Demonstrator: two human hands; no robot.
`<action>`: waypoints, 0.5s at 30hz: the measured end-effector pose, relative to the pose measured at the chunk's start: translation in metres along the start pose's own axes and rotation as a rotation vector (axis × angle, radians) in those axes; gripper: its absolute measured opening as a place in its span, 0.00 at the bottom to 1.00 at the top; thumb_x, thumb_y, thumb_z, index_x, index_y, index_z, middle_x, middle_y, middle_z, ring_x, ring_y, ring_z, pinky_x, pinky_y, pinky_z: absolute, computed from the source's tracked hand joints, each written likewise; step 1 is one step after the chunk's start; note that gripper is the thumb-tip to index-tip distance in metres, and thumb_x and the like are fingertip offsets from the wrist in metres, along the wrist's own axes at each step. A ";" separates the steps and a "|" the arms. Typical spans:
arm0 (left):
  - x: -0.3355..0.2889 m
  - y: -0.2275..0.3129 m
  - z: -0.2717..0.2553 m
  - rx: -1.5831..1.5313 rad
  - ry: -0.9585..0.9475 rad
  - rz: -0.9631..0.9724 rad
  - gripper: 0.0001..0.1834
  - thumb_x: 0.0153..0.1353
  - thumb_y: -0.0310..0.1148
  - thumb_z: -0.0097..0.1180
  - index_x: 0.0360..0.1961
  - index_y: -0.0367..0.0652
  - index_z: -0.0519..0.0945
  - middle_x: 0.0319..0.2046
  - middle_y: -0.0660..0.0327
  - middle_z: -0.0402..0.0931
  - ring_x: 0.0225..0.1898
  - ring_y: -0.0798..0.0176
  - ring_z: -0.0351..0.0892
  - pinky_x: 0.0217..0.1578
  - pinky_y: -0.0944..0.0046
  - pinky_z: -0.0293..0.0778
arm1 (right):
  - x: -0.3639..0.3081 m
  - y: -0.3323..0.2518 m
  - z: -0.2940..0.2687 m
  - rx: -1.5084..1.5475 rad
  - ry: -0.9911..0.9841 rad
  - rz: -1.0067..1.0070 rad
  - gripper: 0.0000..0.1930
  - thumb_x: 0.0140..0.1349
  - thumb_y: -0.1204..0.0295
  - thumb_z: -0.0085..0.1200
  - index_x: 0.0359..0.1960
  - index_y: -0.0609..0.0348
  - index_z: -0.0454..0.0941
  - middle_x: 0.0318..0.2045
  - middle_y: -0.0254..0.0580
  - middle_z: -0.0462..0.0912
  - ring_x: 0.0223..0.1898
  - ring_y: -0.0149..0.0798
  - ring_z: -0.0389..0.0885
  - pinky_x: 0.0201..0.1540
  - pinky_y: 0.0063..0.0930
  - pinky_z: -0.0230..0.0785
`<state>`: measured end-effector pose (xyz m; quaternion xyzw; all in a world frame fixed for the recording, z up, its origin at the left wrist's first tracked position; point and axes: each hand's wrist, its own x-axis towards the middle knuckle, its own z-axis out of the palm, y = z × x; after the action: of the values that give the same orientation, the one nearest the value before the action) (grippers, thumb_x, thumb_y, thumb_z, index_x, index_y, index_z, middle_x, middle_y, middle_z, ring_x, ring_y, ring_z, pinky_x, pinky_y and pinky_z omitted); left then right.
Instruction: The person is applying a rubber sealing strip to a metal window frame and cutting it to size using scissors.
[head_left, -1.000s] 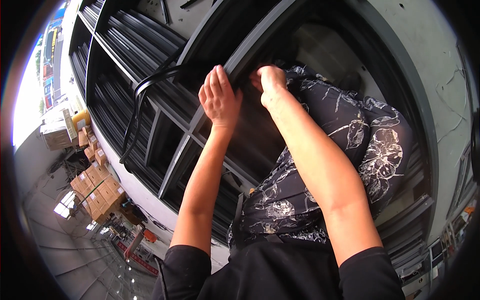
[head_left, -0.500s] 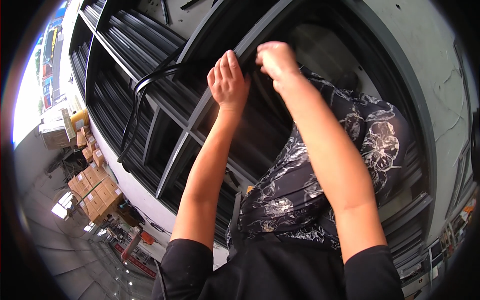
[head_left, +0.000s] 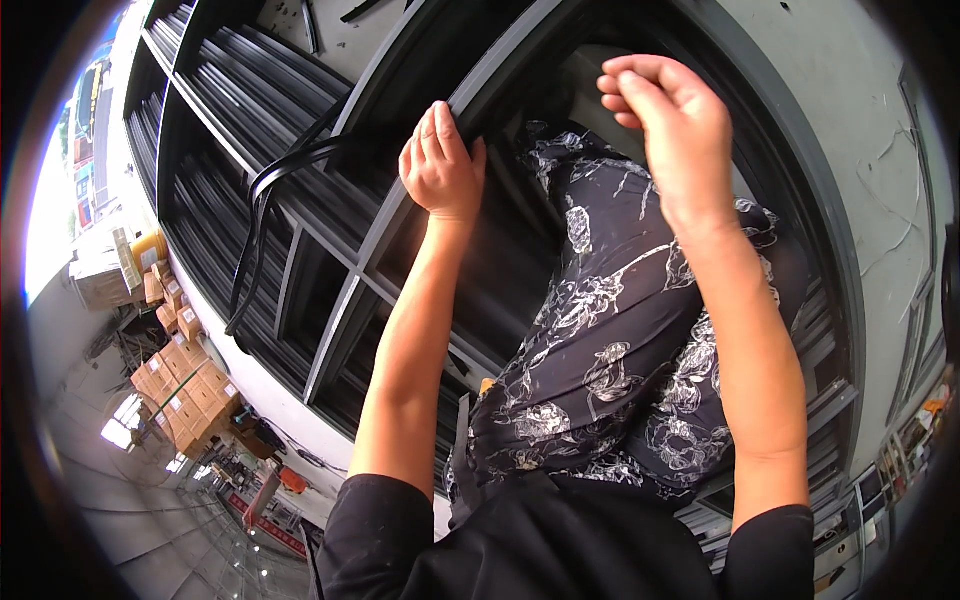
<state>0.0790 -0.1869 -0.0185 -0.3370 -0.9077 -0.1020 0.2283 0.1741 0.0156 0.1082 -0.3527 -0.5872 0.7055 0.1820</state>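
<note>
My left hand [head_left: 440,172] is on a long grey metal frame bar [head_left: 400,208], its fingers together along one side and the thumb on the other. Raised to the right of that bar, my right hand [head_left: 688,135] has its fingers curled in toward the thumb. Whatever its fingertips may pinch is too small or hidden to make out. A bent, flexible black strip [head_left: 268,182] loops over the frames to the left and runs toward the area behind my left hand; its end there is hidden.
Several dark bars [head_left: 265,75] lie in stacked frames at the left. My patterned dark trousers [head_left: 600,300] show inside the frame opening. A curved frame side [head_left: 800,120] passes at the right, beside the grey floor [head_left: 870,110]. Cardboard boxes [head_left: 185,390] stand far left.
My right hand has moved right and away from the bar, fingers still curled. The left hand stays on the bar. My view has shifted slightly, and more of my legs shows.
</note>
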 end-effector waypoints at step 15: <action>0.027 0.032 0.010 0.097 -0.101 -0.069 0.43 0.39 0.35 0.69 0.59 0.39 0.65 0.51 0.57 0.71 0.53 0.56 0.71 0.54 0.56 0.63 | -0.001 0.025 0.008 -0.762 -0.366 -0.120 0.09 0.57 0.67 0.55 0.32 0.60 0.81 0.25 0.46 0.82 0.27 0.43 0.81 0.34 0.31 0.72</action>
<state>0.0790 -0.1444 -0.0133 -0.2988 -0.9330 -0.0485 0.1947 0.1730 0.0035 0.0848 -0.2286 -0.8482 0.4770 -0.0278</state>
